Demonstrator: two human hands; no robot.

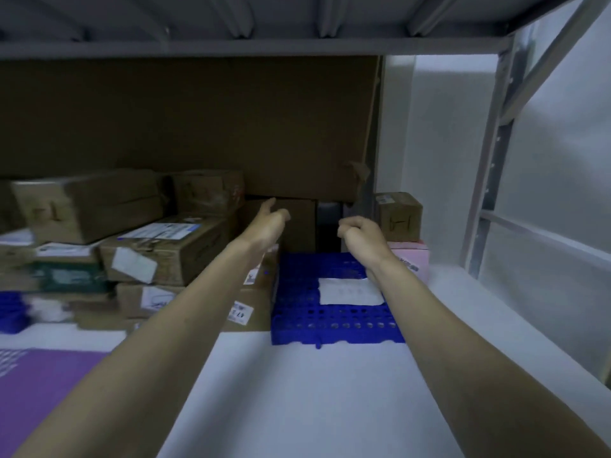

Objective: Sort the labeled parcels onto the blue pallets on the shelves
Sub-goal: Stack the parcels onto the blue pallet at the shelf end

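So we're reaching deep into the shelf here, both arms stretched out over the blue pallet (pixel 330 312). On the far left there's a messy stack of cardboard boxes (pixel 158 249) with labels facing all sorts of ways, and the corner of a second pallet (pixel 11 314) pokes in at the left edge.

Our left hand (pixel 269 221) is up against the brown box (pixel 297 223) standing at the back of the pallet, fingers loosely out, thumb up, not gripping anything as far as we can tell. Our right hand (pixel 362 233) hangs just right of that box with fingers curled in and nothing in it.

If we're squaring that box up, best bet is probably to press it flat from both sides and slide it back, so it doesn't tip into the leaning stack.

Further right, a small box (pixel 400 216) sits on a pink box (pixel 411 259).

Hard to see: it's dim and blurry, labels aren't readable, the white sheet (pixel 348 290) on the pallet is illegible, and the dark gap beside the brown box hides whatever's behind.
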